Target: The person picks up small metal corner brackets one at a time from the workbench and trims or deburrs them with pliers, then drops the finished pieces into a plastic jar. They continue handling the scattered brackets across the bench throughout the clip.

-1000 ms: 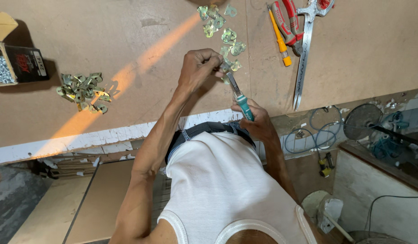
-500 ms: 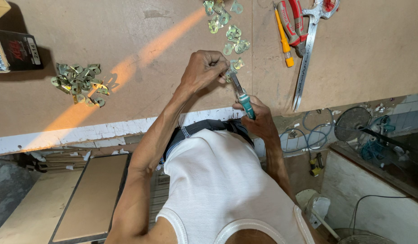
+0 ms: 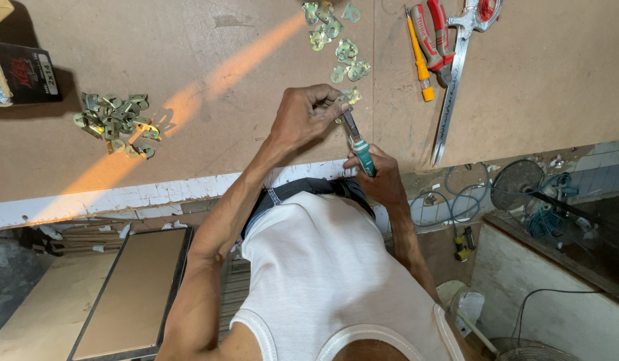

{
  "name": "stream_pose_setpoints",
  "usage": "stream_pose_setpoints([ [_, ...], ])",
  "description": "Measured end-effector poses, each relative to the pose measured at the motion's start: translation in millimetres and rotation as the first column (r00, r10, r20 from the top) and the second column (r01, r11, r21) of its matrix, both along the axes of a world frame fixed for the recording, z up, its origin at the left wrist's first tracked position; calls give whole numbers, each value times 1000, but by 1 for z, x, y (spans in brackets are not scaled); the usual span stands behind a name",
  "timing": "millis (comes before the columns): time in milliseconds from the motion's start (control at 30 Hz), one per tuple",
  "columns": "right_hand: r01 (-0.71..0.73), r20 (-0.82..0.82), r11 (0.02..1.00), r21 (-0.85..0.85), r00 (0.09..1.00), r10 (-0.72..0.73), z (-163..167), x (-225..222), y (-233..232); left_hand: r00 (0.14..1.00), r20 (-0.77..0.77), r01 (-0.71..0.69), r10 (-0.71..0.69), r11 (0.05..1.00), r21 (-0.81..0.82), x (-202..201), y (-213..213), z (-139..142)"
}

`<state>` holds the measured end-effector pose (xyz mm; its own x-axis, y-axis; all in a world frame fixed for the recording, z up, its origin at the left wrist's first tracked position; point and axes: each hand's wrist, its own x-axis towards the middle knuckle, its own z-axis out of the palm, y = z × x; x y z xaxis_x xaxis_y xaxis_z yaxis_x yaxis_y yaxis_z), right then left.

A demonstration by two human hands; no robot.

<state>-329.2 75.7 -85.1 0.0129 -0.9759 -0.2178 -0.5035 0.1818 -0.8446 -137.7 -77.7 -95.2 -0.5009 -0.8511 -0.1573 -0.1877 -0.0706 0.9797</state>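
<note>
Small brass bracket (image 3: 350, 97) mostly hidden under left hand (image 3: 308, 117), prob. pinched in curled fingers against the board (image 3: 189, 53). Right hand (image 3: 383, 177) wrapped tight round teal-handled screwdriver (image 3: 358, 140), tip at bracket, shaft tilted. Vs 0.5 s ago: hands in same pose; loose bracket pile (image 3: 115, 124) sits lower in view.

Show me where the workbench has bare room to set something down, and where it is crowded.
Bare board lies between the pile of metal brackets at left and the left hand, and again right of the long shears to the workbench edge. It is crowded along the top middle: scattered brackets, pliers, yellow screwdriver, and both hands, the right hand on a teal-handled tool.
</note>
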Motion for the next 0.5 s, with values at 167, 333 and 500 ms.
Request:
stream_pose_setpoints([
  [167,-18,-56,999,-49,998,15,0,5,2,994,-38,-105,100,843,-527,-1,17,11],
  [333,2,-4,1000,19,1000,-1,1,9,3,975,215,126,58,650,-749,-2,21,10],
  [500,6,195,975,222,979,-50,7,5,-1,980,194,121,42,647,-753,1,9,18],
])
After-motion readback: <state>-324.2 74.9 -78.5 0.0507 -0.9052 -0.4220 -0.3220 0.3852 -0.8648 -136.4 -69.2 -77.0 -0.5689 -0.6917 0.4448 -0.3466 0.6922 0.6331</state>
